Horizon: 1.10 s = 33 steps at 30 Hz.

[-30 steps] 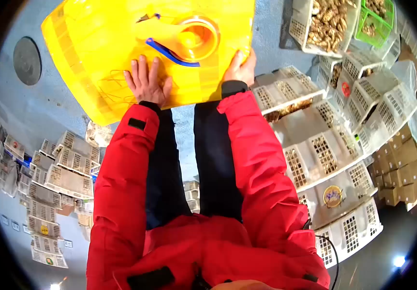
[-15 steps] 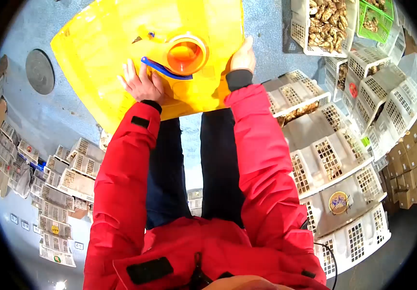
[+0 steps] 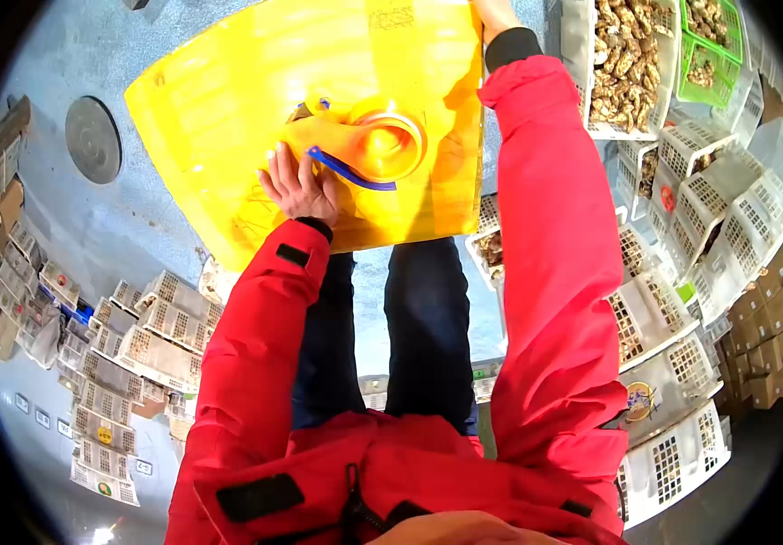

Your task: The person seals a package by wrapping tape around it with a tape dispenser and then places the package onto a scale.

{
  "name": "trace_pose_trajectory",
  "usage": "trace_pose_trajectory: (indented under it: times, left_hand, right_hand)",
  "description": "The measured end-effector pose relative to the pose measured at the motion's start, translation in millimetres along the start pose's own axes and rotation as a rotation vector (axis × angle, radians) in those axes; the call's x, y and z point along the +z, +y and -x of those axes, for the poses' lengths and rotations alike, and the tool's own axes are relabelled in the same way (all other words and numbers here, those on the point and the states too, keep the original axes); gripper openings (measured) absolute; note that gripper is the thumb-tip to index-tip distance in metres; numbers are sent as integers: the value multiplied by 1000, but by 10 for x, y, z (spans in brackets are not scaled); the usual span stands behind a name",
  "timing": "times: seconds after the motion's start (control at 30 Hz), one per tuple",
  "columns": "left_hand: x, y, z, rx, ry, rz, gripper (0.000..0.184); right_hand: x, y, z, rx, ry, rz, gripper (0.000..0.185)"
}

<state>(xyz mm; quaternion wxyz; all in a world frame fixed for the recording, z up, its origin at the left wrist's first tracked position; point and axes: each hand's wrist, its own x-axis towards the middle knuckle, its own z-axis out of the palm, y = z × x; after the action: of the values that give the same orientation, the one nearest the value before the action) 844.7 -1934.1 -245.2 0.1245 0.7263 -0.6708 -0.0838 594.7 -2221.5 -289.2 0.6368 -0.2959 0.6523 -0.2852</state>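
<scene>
A large yellow wrapped box lies in front of me at the top of the view. On it rests an orange-yellow tape dispenser with a blue strip along its edge. My left hand touches the box beside the dispenser's handle end, fingers apart. At the far right edge of the box is my right hand, partly cut off by the top of the frame, its fingers out of sight.
White crates stand at the right, one holding shellfish. A green basket sits at the upper right. Stacked crates line the left. A round grey disc lies on the blue floor. Cardboard boxes are far right.
My right hand has moved up along the box's right edge to the top of the view. My left hand stays beside the dispenser. The box appears lower and further right than half a second ago.
</scene>
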Motion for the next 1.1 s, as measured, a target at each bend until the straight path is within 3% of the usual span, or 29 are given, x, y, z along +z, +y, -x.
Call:
trace_pose_trajectory:
  times: [0.03, 0.1, 0.23, 0.27, 0.3, 0.37, 0.5, 0.53, 0.63, 0.73, 0.8, 0.9, 0.97, 1.03, 1.07, 1.1]
  left_hand:
    - [10, 5, -16, 4, 7, 19, 44]
    - [1, 6, -39, -5, 33, 40, 44]
    - [30, -25, 19, -21, -12, 22, 43]
    - [7, 2, 5, -18, -23, 9, 43]
    - [-35, -13, -31, -5, -29, -9, 42]
    - [-37, -25, -15, -6, -27, -11, 40]
    - [-40, -35, -15, -10, -13, 7, 40]
    - [-54, -32, -10, -20, -20, 16, 42]
    - [-13, -44, -11, -17, -2, 3, 44]
    - [-42, -37, -20, 9, 12, -6, 42]
    - [-66, -4, -30, 13, 7, -12, 42]
    - [1, -51, -52, 14, 25, -22, 43]
    - [-45, -23, -50, 26, 49, -36, 43]
    - [-69, 5, -39, 23, 33, -30, 46]
    - [-81, 32, -57, 29, 32, -19, 46]
    - [-72, 15, -59, 32, 40, -19, 46]
  right_hand:
    - [21, -144, 118, 114, 52, -24, 59]
    - [75, -173, 124, -290, 119, -407, 52]
    - [-95, 9, -188, -213, -128, 548, 51]
    - [-50, 33, -123, -14, -111, -116, 56]
    - [-51, 10, -133, 81, -156, -283, 59]
    - [-97, -19, 107, -4, -7, 101, 69]
    - [-700, 859, 59, -237, 46, 731, 64]
    - [-870, 959, 298, -236, 185, 795, 62]
    - [-1008, 1609, 1228, -79, 408, 605, 58]
    - [-666, 2581, 1937, 456, 168, -184, 54]
    - [-605, 2901, 2098, 497, 31, -612, 51]
    - [-752, 2876, 2230, 488, 99, -750, 57]
    - [-637, 2918, 2593, 518, 243, -642, 61]
    - [-919, 3797, 2496, 696, 149, -742, 59]
    - [-999, 3565, 2273, 438, 87, -358, 57]
    - [-1086, 3345, 2049, 197, 109, 267, 55]
